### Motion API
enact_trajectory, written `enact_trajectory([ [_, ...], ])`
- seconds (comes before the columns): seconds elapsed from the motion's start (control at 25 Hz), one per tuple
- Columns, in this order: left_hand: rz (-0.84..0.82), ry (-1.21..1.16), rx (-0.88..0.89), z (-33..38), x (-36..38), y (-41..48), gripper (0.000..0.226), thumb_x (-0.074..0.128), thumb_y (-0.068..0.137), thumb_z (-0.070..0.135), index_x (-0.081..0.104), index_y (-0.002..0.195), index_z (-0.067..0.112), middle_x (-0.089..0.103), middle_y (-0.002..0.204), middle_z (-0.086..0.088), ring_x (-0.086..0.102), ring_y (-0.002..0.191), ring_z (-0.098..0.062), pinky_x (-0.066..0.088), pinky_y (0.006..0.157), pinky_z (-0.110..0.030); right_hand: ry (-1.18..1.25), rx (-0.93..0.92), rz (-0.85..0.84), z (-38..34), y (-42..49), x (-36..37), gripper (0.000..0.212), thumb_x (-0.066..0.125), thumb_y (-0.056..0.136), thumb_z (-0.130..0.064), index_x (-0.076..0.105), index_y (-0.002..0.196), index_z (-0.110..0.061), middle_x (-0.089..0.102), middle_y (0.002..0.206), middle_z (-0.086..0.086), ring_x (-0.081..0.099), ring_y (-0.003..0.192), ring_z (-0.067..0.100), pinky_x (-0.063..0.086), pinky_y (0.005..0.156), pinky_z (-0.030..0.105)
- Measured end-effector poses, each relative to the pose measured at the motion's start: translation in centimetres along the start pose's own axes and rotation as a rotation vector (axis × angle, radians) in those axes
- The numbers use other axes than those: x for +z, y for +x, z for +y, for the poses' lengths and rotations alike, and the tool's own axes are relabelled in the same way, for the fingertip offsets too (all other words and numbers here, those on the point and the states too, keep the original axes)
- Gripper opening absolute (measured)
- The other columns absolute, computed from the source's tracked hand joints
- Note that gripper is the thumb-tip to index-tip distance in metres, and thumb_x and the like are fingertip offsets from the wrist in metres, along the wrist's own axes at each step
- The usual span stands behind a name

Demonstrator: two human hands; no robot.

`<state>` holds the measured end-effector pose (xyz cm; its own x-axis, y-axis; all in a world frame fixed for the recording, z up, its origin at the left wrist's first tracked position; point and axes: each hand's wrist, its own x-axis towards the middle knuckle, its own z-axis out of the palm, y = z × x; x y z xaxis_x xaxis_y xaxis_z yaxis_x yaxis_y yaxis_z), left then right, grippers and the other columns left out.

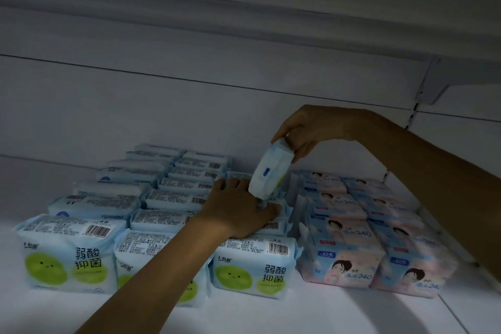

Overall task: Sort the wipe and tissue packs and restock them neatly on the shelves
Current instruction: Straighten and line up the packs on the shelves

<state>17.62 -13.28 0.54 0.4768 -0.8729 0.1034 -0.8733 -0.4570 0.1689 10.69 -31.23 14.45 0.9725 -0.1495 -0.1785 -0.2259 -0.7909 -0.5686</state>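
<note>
Left hand (238, 209) flat on blue packs (173, 199), right hand (306, 130) — arched — gripping tilted pack (271, 168)

Shelf (298, 314): three front-to-back columns of wipe packs (67, 252) ran from near the front edge toward the back wall (135, 116). Two columns of tissue packs (344, 260) stood just beside them, toward the right edge. The left grip (238, 209) rested on the third column, behind its front pack. The right grip (306, 130) held a single pack (271, 171) tilted above that spot, beneath the upper shelf (244, 22).
</note>
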Motion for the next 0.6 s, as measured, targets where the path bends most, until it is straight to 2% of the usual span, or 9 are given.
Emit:
enact_trajectory([
  [0.12,0.009,-0.001,0.005,-0.2,0.1,0.3,0.071,0.024,0.091,0.070,0.031,0.148,0.027,0.039,0.148,-0.004,0.030,0.136,-0.023,0.014,0.116,-0.043,-0.217,-0.031,0.097,0.3,0.1,-0.2,0.020,0.070,0.086,-0.024,0.073,0.104,-0.017,0.073,0.090,-0.001,0.068,0.075,0.009,0.052,0.065,0.021],
  [0.2,0.001,0.028,0.010,-0.3,0.2,0.4,0.071,0.023,0.091,0.069,0.028,0.149,0.027,0.033,0.152,-0.004,0.026,0.140,-0.023,0.013,0.117,-0.044,-0.234,-0.068,0.201,0.3,0.6,-0.1,0.015,0.072,0.083,-0.027,0.074,0.095,-0.017,0.067,0.079,-0.009,0.059,0.067,0.002,0.046,0.060,0.017],
  [0.28,-0.002,0.074,0.017,-0.3,0.3,0.5,0.071,0.022,0.091,0.069,0.027,0.149,0.028,0.027,0.155,-0.003,0.022,0.143,-0.023,0.012,0.117,-0.046,-0.198,-0.096,0.391,0.6,1.7,0.0,0.015,0.071,0.084,-0.029,0.073,0.086,-0.014,0.062,0.071,-0.011,0.052,0.064,0.001,0.042,0.059,0.018],
  [0.36,-0.004,0.086,0.013,-0.4,0.4,0.6,0.072,0.021,0.091,0.069,0.027,0.149,0.027,0.027,0.156,-0.002,0.021,0.143,-0.023,0.012,0.117,-0.046,-0.218,-0.073,0.524,1.1,3.3,-0.1,0.014,0.068,0.088,-0.027,0.072,0.085,-0.014,0.064,0.078,-0.006,0.055,0.071,0.007,0.043,0.062,0.022],
  [0.44,-0.003,0.075,0.008,-0.4,0.5,0.6,0.072,0.022,0.091,0.069,0.026,0.149,0.026,0.026,0.156,-0.001,0.020,0.144,-0.023,0.010,0.117,-0.046,-0.322,-0.032,0.544,1.7,4.8,0.5,0.010,0.062,0.091,-0.020,0.071,0.087,-0.020,0.069,0.095,0.000,0.061,0.085,0.014,0.047,0.071,0.025],
  [0.52,0.008,0.073,0.009,-0.5,0.5,0.6,0.071,0.022,0.091,0.069,0.027,0.149,0.027,0.026,0.156,-0.001,0.020,0.144,-0.023,0.011,0.117,-0.046,-0.390,0.003,0.496,2.5,6.5,2.0,0.016,0.056,0.094,-0.016,0.072,0.095,-0.017,0.069,0.107,0.004,0.064,0.095,0.022,0.051,0.080,0.031],
  [0.6,0.010,0.073,0.014,-0.5,0.4,0.7,0.071,0.022,0.091,0.069,0.026,0.149,0.027,0.024,0.157,-0.001,0.019,0.144,-0.022,0.010,0.117,-0.047,-0.379,0.008,0.309,3.5,7.7,4.9,0.026,0.048,0.100,-0.018,0.067,0.115,-0.009,0.064,0.123,0.008,0.060,0.109,0.026,0.047,0.094,0.034],
])
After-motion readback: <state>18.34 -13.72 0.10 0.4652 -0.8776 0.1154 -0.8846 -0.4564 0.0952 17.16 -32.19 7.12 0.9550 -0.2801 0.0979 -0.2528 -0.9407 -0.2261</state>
